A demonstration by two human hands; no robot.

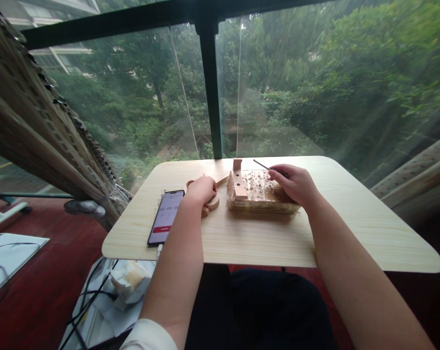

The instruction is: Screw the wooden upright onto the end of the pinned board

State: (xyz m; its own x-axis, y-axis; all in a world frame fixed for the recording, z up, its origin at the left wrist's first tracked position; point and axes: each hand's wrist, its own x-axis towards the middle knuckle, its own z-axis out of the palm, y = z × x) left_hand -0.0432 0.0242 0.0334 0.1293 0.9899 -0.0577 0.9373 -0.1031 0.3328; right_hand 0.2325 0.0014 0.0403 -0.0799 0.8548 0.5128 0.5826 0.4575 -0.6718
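My right hand (293, 182) is closed around a screwdriver (261, 165), its thin shaft pointing up and left. Under that hand is a block wrapped in clear plastic (263, 204), its top dotted with small holes or bits. A wooden piece (238, 182) with dark holes and an upright end lies across the block's left part. My left hand (202, 188) is curled over several wooden parts on the table. One rounded wooden part (213, 202) shows beside its fingers; what the fingers grip is hidden.
A phone (166, 218) showing a timer lies left of my left forearm, with a white cable plugged in. The pale wooden table (259, 243) has rounded corners. Behind it are windows, with a curtain (59, 112) at left. Cables and papers (121, 287) sit below the table's left edge.
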